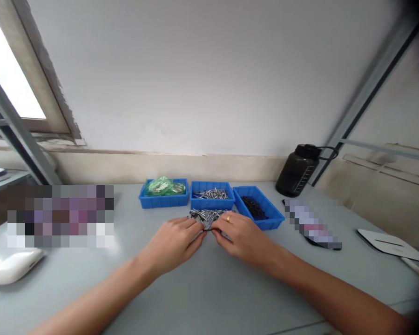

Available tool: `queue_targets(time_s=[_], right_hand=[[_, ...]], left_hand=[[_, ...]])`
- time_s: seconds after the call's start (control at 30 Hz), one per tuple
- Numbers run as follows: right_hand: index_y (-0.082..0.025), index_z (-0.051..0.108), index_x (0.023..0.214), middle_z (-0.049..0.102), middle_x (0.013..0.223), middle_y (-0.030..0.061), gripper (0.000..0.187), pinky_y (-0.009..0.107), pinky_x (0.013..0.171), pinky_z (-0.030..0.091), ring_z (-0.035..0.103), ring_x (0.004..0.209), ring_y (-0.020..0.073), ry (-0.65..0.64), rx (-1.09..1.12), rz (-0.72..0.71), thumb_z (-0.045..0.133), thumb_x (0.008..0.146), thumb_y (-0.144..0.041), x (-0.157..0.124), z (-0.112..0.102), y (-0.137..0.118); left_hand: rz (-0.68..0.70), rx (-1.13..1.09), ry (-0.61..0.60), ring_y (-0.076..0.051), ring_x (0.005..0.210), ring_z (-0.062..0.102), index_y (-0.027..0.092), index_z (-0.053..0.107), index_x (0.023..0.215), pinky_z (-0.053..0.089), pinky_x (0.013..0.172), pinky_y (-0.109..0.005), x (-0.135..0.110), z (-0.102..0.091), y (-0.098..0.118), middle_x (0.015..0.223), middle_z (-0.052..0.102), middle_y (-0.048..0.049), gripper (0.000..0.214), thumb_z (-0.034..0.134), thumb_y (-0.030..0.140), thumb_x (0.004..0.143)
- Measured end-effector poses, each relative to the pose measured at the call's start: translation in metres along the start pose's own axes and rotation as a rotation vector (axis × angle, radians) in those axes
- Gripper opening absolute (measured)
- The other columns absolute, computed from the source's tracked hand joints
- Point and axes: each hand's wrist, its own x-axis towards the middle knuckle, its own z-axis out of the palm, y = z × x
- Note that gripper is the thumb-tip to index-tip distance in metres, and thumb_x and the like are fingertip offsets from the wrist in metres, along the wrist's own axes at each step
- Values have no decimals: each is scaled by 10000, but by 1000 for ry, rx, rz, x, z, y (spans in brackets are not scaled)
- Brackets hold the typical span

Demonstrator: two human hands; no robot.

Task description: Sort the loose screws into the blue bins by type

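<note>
Left hand (172,242) curls at the near edge of loose pins (209,214) on the worktop (188,298), right hand (244,238) curls opposite, cannot tell what either grips; a careless sweep could scatter pins, or a knock against the right bin (273,222) spill its black pieces (253,207).

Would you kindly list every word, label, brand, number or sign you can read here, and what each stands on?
No text can be read.
Black bottle: pale scale marks; any numbers are too small and blurred to read.
Blue bins and metal pins: no readable lettering.
Pixelated patches at left and right: any writing is hidden.
</note>
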Motion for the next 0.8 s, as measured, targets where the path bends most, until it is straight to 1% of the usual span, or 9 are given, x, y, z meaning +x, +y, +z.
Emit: queue_targets(time_s=[0.17, 0.33, 0.5, 0.8], right_hand=[[-168, 607, 922, 603, 807, 45, 147, 292, 720, 434, 546, 790, 172, -35, -21, 2, 465, 900, -194, 0, 0, 0], [-173, 607, 941, 604, 814, 42, 158, 291, 740, 438, 553, 805, 168, -35, -12, -16, 454, 910, -201, 0, 1, 0], [-171, 614, 921, 608, 803, 42, 157, 293, 732, 444, 563, 795, 172, -67, -38, -17, 462, 912, -208, 1, 1, 1], [-168, 623, 934, 616, 806, 44, 174, 288, 734, 445, 568, 797, 168, -46, -6, -12, 454, 917, -204, 1, -1, -1]], left_hand=[[0, 3, 3, -167, 649, 574, 186, 588, 862, 416, 571, -269, 1, 0, -1, 704, 601, -14, 250, 377, 291, 947], [14, 14, 0, -162, 641, 568, 184, 595, 867, 421, 571, -267, 2, 0, -1, 688, 595, -13, 266, 369, 293, 953], [14, 15, 9, -167, 647, 574, 188, 596, 866, 430, 569, -279, 2, 0, 0, 697, 598, -14, 275, 363, 301, 956], [-6, 4, 36, -174, 663, 586, 186, 586, 910, 433, 574, -281, 1, 1, -2, 719, 608, -16, 251, 368, 301, 955]])
